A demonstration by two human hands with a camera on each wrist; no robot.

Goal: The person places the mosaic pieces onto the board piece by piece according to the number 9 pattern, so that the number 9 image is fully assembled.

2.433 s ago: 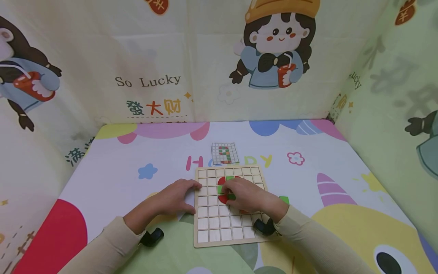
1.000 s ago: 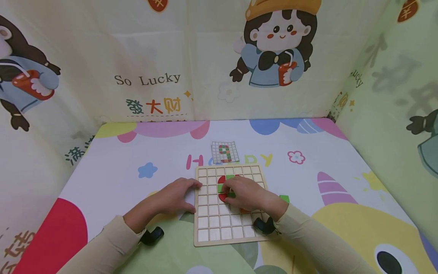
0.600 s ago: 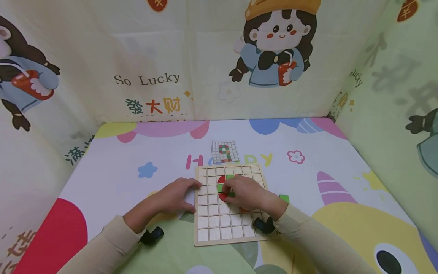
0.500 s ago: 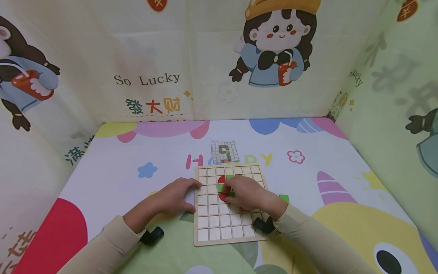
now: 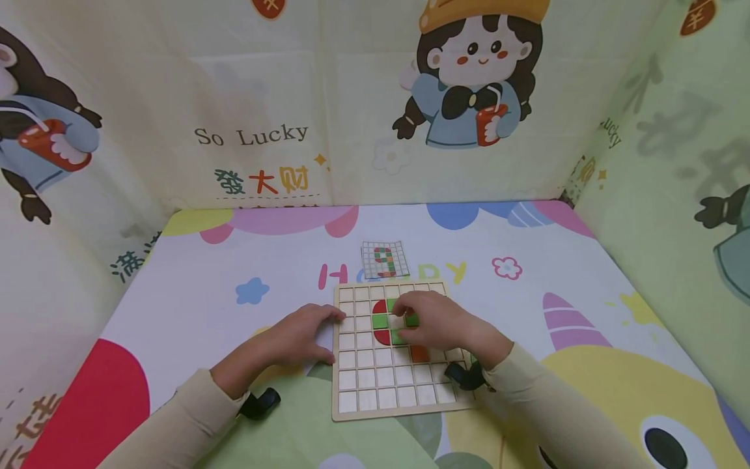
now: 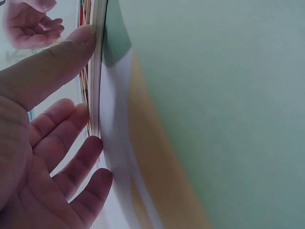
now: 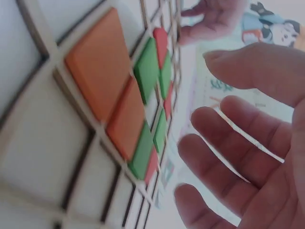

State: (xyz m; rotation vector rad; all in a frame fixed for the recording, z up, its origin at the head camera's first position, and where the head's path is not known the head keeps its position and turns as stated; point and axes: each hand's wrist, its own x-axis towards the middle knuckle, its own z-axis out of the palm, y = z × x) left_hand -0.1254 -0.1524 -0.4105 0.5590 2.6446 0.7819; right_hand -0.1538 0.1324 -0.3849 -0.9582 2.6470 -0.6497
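A wooden grid board point(image 5: 335, 391) lies on the table with coloured tiles in its cells. My left hand point(image 5: 299, 335) is at its left side; in the left wrist view its thumb and fingertips touch the board's edge point(image 6: 95, 71). Over the tiles hovers my right hand point(image 5: 448, 322), fingers apart with nothing between them. Left of its fingertips sit two rounded red tiles point(image 5: 382, 337) with a green tile point(image 5: 380, 321) between them. The right wrist view shows a large orange tile point(image 7: 102, 62), a second orange one point(image 7: 127, 121) and several green tiles point(image 7: 146, 67); the right hand partly hides these from above.
A printed card point(image 5: 384, 260) with a coloured grid figure lies just beyond the board. Beside the right wrist, a sliver of a green tile point(image 5: 473, 358) shows. A patterned cloth point(image 5: 234, 319) covers the table, and printed curtains stand behind and at the sides.
My right hand has come off the tiles and moved right, uncovering an orange tile and more green. Its wrist now mostly covers the loose green tile at the right. The left hand stays put.
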